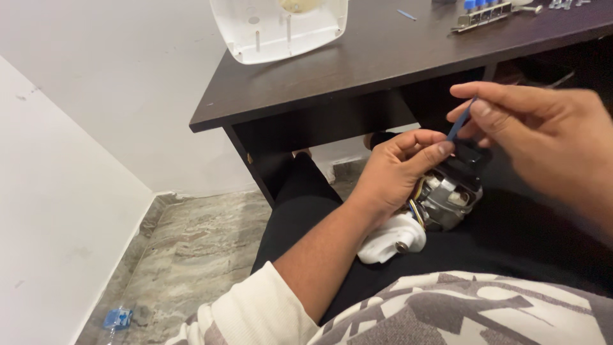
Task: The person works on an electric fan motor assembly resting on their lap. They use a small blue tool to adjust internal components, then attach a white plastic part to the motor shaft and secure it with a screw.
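A small electric motor [444,198] with a metal body, coloured wires and a white plastic end piece [391,241] rests on my lap over black trousers. My left hand [396,169] grips the motor from above, thumb and fingers on its black top part [472,156]. Just to the right, my right hand [543,137] pinches a thin blue stick-like tool [460,124] between thumb and forefinger. Its lower tip points down at the black top part beside my left thumb.
A dark wooden desk [357,70] stands above my knees, carrying a white plastic cover [281,29], a terminal strip with blue parts [482,16] and a small blue sliver [406,14]. Marbled floor tiles [198,243] lie at left with a small blue object [117,317] by the wall.
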